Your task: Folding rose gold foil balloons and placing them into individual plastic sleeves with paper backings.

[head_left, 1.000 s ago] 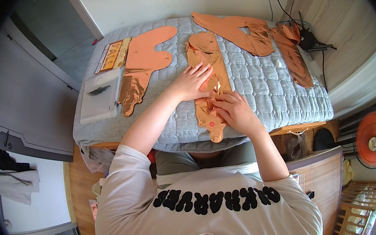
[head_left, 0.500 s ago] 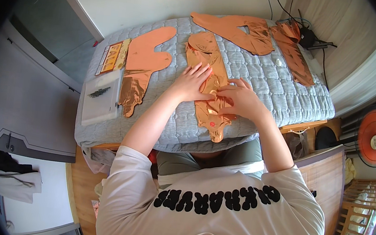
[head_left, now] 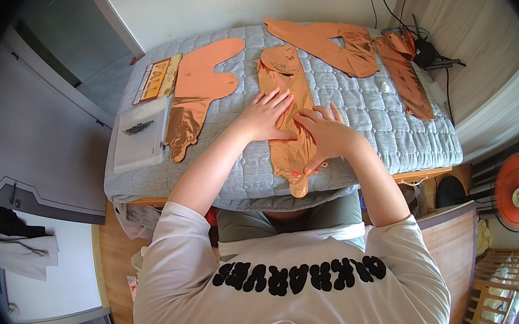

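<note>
A flat copper-coloured foil balloon (head_left: 285, 82) lies lengthwise in front of me on the bed, its narrow tab pointing toward me. My left hand (head_left: 267, 115) rests on its left edge near the middle, fingers stretched out. My right hand (head_left: 326, 131) presses on its right edge, thumb and fingers spread apart. A small red mark shows near the balloon's near end. Left of it lies another flat foil balloon (head_left: 201, 80), its near part crinkled and shiny. At the far side rests a third foil balloon (head_left: 322, 42) with a triangular opening, and at the far right a folded one (head_left: 407, 82).
The grey quilted bed (head_left: 234, 165) carries a clear plastic case (head_left: 141, 146) and a printed package (head_left: 154, 81) at its left. A small white object (head_left: 385, 87) lies right of centre. Black cables (head_left: 432, 53) run at the far right; an orange fan (head_left: 518, 189) stands beyond the bed.
My right hand has spread its fingers wider and shifted slightly along the balloon's right edge. The balloon's near part looks flatter. My left hand has stayed in place.
</note>
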Motion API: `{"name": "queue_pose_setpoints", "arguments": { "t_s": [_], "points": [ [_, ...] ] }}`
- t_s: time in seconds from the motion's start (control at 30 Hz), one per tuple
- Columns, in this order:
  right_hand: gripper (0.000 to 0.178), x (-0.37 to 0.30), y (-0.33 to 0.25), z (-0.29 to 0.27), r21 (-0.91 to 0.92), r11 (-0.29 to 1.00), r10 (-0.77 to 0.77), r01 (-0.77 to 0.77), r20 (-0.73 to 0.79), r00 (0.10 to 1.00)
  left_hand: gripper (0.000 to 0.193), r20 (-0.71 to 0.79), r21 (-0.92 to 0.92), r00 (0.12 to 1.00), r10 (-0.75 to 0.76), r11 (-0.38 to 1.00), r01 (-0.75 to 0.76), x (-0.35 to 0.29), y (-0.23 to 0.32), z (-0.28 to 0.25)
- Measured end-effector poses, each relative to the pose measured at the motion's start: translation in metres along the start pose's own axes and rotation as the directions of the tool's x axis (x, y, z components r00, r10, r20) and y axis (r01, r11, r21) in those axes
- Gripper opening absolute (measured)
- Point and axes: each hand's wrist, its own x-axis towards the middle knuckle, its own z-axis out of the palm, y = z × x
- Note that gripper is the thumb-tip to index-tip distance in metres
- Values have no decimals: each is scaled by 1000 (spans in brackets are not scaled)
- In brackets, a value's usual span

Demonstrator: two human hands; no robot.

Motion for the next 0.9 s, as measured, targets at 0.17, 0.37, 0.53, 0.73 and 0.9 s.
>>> {"name": "queue_pose_setpoints", "arguments": {
  "t_s": [0.17,0.37,0.53,0.73,0.9],
  "points": [
    [137,-5,3,3,23,1000,-18,18,20,1000,120,37,18,999,-20,1000,19,1,1,-3],
    [29,-13,55,18,433,868,-63,242,-388,920,121,19,14,1000,-5,1000,5,2,1,-1],
    [32,-18,54,30,-6,971,-205,238,-535,820,120,6,-8,1000,1,1000,-1,2,-3,2],
    [37,-20,50,29,50,938,-283,344,-465,839,119,25,-49,999,38,998,-37,-3,-3,-1],
    [39,-50,36,32,228,853,-336,468,-447,829,117,103,-39,990,92,995,-89,-23,9,-8]
  ]
}}
